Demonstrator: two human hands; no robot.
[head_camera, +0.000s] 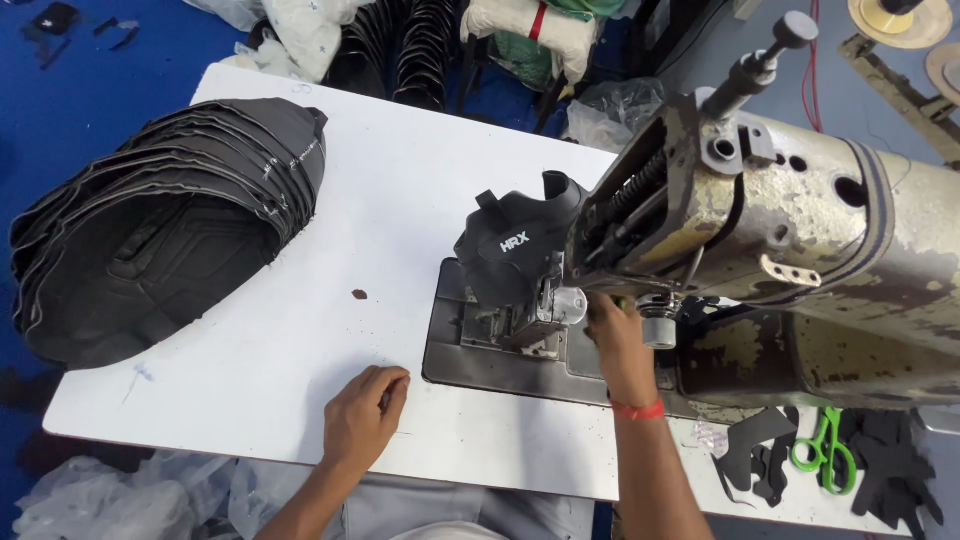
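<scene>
A black shoe-upper piece (520, 245) sits under the needle area of a worn beige sewing machine (790, 230). My right hand (615, 335), with a red band on its wrist, reaches in beside the presser foot just right of the piece; whether it grips anything is hidden by the machine. Resting on the white table (400, 190) near its front edge is my left hand (365, 415), fingers curled, holding nothing that I can see. It lies left of the metal needle plate (500, 365).
A big stack of nested black shoe uppers (160, 240) lies at the table's left end. Green-handled scissors (825, 450) and black fabric scraps (895, 470) lie at the right front. Plastic bags and bundles crowd the blue floor around the table.
</scene>
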